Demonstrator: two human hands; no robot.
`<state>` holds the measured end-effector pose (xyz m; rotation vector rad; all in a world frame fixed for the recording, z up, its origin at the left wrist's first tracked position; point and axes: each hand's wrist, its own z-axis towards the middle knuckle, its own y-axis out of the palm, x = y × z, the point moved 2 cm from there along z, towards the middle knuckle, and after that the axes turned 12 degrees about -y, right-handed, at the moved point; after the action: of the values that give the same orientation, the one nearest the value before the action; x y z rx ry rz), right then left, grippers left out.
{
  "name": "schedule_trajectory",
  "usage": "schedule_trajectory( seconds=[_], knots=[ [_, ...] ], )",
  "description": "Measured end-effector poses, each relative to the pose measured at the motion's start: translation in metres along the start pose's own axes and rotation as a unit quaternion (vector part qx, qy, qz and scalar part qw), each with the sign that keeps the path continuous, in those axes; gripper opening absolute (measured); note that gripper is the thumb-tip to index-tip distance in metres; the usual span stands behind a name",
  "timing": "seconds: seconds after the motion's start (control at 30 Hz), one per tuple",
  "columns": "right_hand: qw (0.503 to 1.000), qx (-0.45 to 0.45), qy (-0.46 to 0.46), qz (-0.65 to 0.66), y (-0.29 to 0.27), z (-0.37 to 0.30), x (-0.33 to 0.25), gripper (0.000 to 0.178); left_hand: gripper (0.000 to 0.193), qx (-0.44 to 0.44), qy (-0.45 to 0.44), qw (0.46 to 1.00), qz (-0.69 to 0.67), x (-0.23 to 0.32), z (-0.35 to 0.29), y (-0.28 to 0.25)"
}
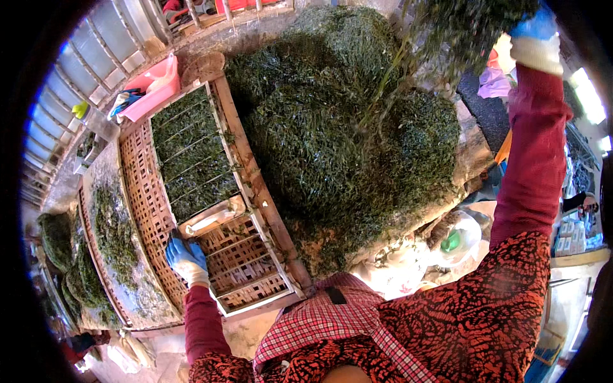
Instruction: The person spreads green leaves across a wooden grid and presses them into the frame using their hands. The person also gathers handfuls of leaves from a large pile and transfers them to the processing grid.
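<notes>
Presumably limp, damp and slippery, the dark green plant clump [469,35], best gripped around a gathered handful, hangs beside the heap [345,127] from the apparently closed right hand [535,32], the half-curled left hand [186,255] meeting the white frame [271,251], its grip unclear

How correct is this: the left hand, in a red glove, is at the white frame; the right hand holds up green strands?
The left hand wears a blue-and-white glove, not red, as the head view shows; the rest is right.
</notes>
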<state>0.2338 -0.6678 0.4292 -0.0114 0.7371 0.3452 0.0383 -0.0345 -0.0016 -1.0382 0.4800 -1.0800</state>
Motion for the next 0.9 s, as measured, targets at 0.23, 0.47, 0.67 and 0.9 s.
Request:
schedule_trajectory(
  seconds=[0.23,0.47,0.67,0.9],
  knots=[
    [0.858,-0.121,0.032,-0.499,0.081,0.014,0.028,0.043,0.059,0.014,-0.001,1.000,0.020,-0.014,0.003,-0.015],
    [0.781,-0.291,0.051,-0.551,0.053,-0.017,0.058,0.058,0.063,0.121,0.084,0.956,-0.252,0.071,0.045,-0.023],
    [0.952,-0.033,0.300,-0.052,0.134,-0.051,0.021,0.043,0.054,-0.062,0.128,0.663,-0.735,0.251,0.073,-0.141],
    [0.922,-0.275,0.181,-0.204,0.184,-0.052,0.014,0.049,0.042,-0.658,0.129,0.010,-0.742,0.367,0.048,-0.110]
  ],
)
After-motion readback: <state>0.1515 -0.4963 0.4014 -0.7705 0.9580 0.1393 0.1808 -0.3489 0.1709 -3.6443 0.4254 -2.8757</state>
